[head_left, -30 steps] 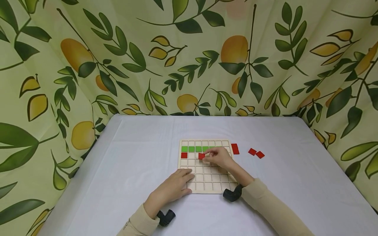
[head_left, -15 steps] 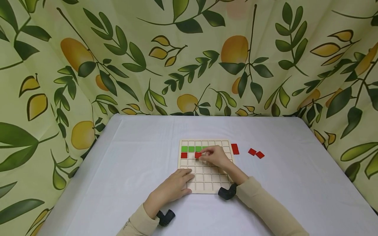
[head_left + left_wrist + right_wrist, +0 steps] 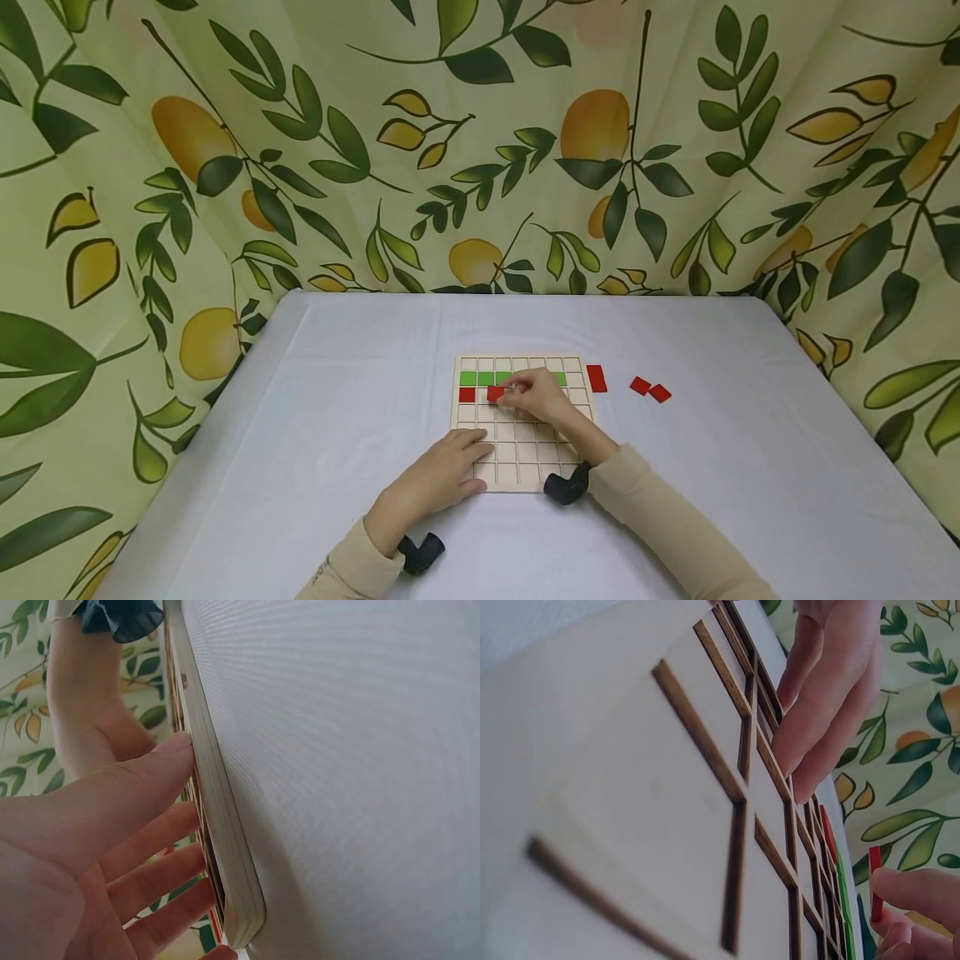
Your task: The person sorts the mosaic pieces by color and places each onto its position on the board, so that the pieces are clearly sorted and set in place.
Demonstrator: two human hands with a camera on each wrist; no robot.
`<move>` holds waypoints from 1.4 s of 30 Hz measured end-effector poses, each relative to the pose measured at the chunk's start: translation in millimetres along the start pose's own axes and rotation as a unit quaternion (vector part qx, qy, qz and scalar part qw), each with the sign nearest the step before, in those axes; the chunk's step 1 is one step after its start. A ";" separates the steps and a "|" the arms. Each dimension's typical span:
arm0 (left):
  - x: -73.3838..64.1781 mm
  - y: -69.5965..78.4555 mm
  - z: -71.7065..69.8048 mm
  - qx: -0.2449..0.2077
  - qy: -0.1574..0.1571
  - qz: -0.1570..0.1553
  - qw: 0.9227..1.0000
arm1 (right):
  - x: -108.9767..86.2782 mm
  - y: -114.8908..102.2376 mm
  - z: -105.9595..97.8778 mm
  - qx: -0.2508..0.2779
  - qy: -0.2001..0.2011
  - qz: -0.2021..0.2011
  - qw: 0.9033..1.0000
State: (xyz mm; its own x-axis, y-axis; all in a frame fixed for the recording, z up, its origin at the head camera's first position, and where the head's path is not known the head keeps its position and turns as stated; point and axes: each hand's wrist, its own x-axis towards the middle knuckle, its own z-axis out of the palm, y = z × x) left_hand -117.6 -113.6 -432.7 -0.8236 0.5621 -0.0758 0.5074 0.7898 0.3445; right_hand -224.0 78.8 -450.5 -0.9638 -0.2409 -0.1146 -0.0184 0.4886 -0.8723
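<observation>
A wooden grid board [image 3: 517, 454] lies flat on the table, with green tiles [image 3: 477, 379] along its second row from the far side and one red tile [image 3: 467, 395] at the left of the row below. My right hand [image 3: 542, 393] pinches another red tile [image 3: 495, 394] above that third row; in the right wrist view this held tile [image 3: 875, 881] stands apart from the board's surface. My left hand [image 3: 442, 471] rests on the board's near left part with its fingers extended. The left wrist view has the thumb [image 3: 174, 750] against the board's side edge [image 3: 225, 817].
To the right of the board lie a red rectangular block [image 3: 596, 378] of tiles and two loose red tiles, one [image 3: 640, 386] beside the other [image 3: 660, 393]. A white cloth [image 3: 360, 350] covers the table, and a leaf-patterned curtain [image 3: 480, 167] hangs behind it.
My right hand has moved left over the board with the red tile, towards the red tile in the grid. The left hand has stayed in place.
</observation>
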 end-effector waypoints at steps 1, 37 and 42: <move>0.0 0.0 0.0 0.000 0.000 0.000 1.000 | 0.2 -0.7 0.7 -0.004 0.001 -0.002 1.000; 2.1 -1.6 0.7 0.018 0.005 0.014 1.000 | 9.6 -11.3 15.0 -0.087 0.011 -0.027 0.996; 1.9 -1.3 0.4 0.015 0.003 0.011 1.000 | 10.6 -12.0 15.9 -0.089 0.007 -0.023 0.996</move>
State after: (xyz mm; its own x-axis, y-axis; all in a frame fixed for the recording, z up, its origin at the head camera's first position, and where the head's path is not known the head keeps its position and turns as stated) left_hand -119.7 -113.5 -433.6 -0.8140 0.5775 -0.0628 0.5323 0.7849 0.3171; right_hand -229.8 57.1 -448.8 -0.9644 -0.2555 -0.0679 -0.1089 0.6179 -0.7787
